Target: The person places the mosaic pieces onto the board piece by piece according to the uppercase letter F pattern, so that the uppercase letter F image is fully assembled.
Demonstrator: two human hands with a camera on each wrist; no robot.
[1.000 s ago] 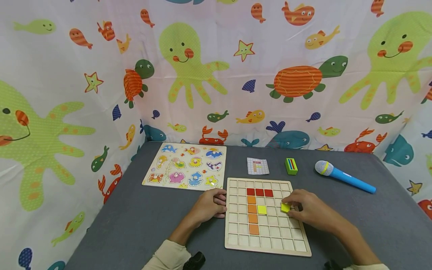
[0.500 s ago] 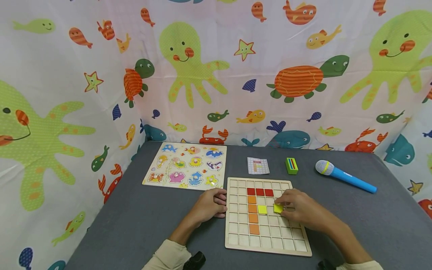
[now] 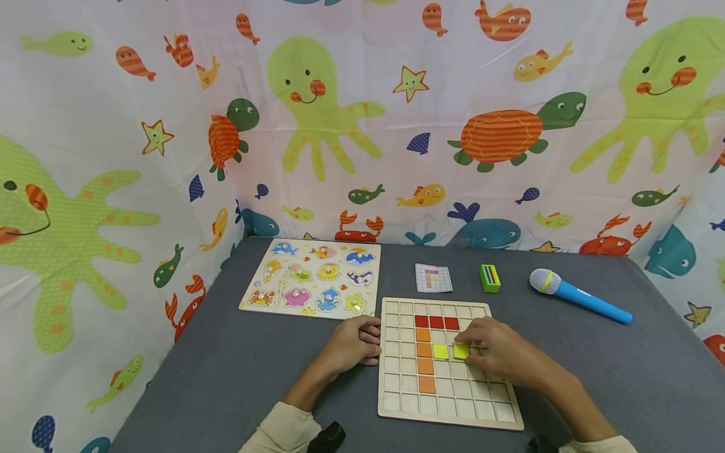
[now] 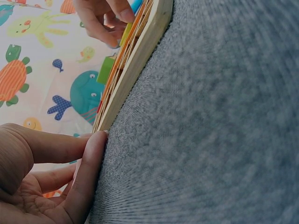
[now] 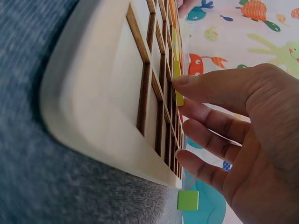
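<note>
A wooden grid board [image 3: 408,406] lies on the grey table, bearing red, orange and yellow square tiles. My right hand [image 3: 501,352] is over the board and pinches a yellow tile [image 3: 460,351] between thumb and fingertips, two columns right of the yellow tile [image 3: 440,352] set in the grid. In the right wrist view, my thumb [image 5: 187,80] presses on the tile's edge while the other fingers rest low along the grid. At the board's left edge my left hand [image 3: 352,345] holds the rim, thumb and finger meeting there in the left wrist view.
Behind the board lie a printed pattern card [image 3: 433,278], a small green box [image 3: 489,279] with coloured stripes and a blue toy microphone [image 3: 583,299]. A sea-animal knob puzzle [image 3: 308,277] sits at the back left. A patterned curtain [image 3: 362,126] stands behind the table.
My right hand has slid leftward over the board with the yellow tile, closer to the yellow tile in the grid. The left hand has stayed at the board's edge.
</note>
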